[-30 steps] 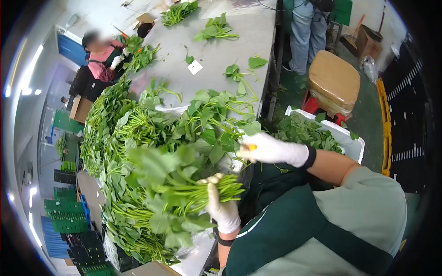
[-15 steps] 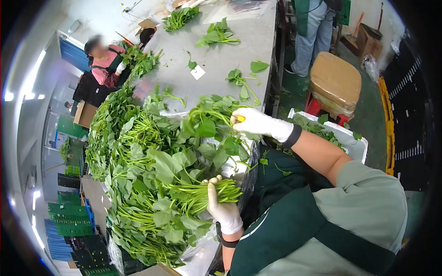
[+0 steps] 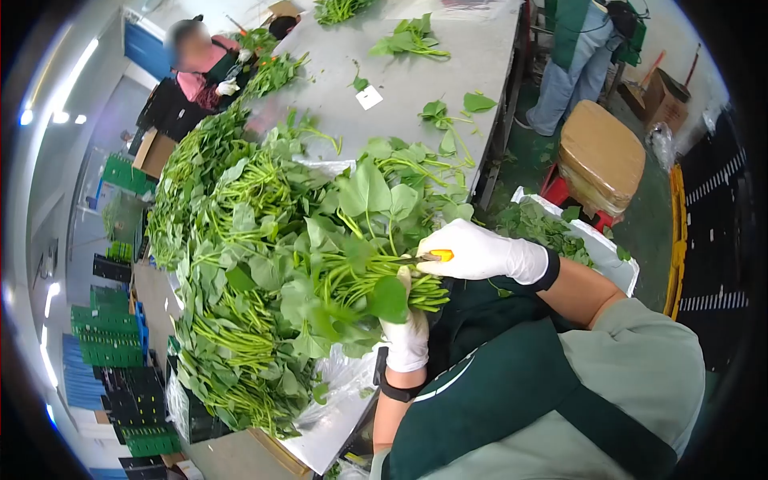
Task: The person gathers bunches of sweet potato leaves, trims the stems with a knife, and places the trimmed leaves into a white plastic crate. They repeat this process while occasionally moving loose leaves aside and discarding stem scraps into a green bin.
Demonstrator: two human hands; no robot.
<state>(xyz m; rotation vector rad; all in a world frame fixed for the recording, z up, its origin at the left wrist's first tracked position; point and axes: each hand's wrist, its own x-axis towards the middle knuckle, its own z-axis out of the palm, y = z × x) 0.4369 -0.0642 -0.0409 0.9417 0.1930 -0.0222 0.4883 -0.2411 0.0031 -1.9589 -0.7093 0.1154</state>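
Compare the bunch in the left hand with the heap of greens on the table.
The bunch is small, gathered and lifted in the left hand; the heap is large, loose and lies on the table. The right hand touches only the bunch. Both are leafy green stems.

Brown box (image 3: 602, 156) on red stool (image 3: 560, 192), co-worker (image 3: 210, 68) at table (image 3: 432, 80).

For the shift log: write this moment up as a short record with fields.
left hand: gloved left hand grips a bunch of leafy stems near its cut ends
right hand: gloved right hand holds a small orange-handled tool against the bunch
table: metal table with a heap of greens and a white tag
beside the table: white bin with leaves
others: a seated person sorting greens at the far end; another standing
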